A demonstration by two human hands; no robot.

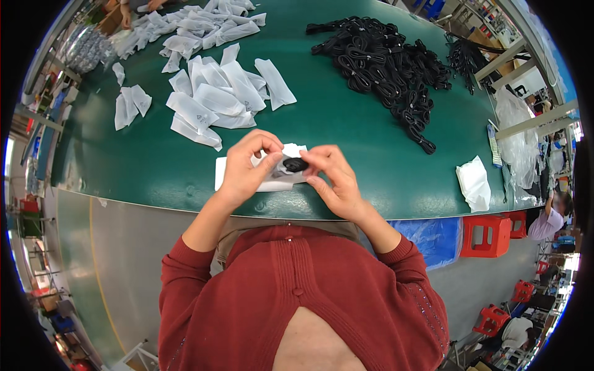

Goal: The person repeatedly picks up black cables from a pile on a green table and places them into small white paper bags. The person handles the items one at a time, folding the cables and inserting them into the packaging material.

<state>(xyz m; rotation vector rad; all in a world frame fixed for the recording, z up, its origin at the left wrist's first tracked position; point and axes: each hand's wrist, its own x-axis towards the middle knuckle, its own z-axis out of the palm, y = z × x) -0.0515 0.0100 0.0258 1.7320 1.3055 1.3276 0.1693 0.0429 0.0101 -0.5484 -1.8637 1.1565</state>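
Close to the table's front edge, my left hand point(245, 168) pinches the edge of a small translucent white bag point(280, 174). A coiled black cable point(296, 164) sits at the mouth of this bag, partly inside it. My right hand point(338, 180) has its fingers closed on the right end of the cable and the bag's edge. White flat bags or sheets point(220, 172) lie on the table beneath both hands. How deep the cable sits in the bag is hard to make out.
White packed bags point(216, 99) lie heaped at the left and centre of the green table point(346, 133). Tied black cables point(383, 68) are piled at the far right. A white packet point(473, 183) rests near the right edge. Red stools point(486, 237) stand below. Another person's hand point(126, 17) shows at the far left.
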